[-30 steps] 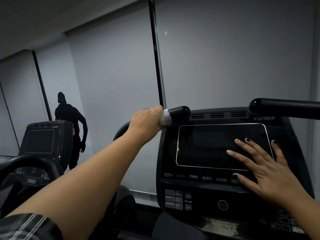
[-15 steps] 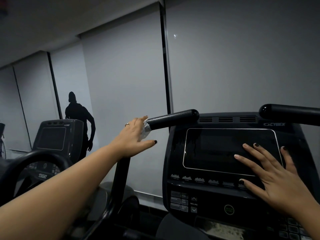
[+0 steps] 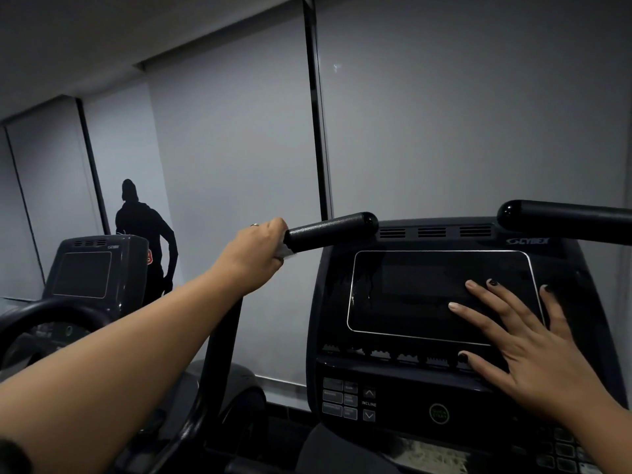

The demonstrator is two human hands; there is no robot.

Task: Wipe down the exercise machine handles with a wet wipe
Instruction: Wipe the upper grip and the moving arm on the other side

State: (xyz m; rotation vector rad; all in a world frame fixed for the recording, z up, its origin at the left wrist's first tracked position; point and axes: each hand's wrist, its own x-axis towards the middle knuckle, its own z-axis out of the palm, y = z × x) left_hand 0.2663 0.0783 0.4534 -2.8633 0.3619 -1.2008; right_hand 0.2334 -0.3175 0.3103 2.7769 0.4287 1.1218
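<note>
Console (image 3: 333, 319): right hand (image 3: 528, 343) lies flat, fingers spread over the screen.
Left handle (image 3: 333, 230): wet wipe (image 3: 285, 253) wrapped on, left hand (image 3: 254, 254) gripping.

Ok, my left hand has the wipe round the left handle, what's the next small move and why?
Probably slide the left hand and wet wipe further down the left handle. It started at the tip a second ago and has swept the grip, so the bar below likely remains unwiped.

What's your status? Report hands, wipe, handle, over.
Left hand grips wet wipe round left handle. Right hand open, flat on console screen. Right handle has no hand on it. Nothing blocking the stroke.
</note>
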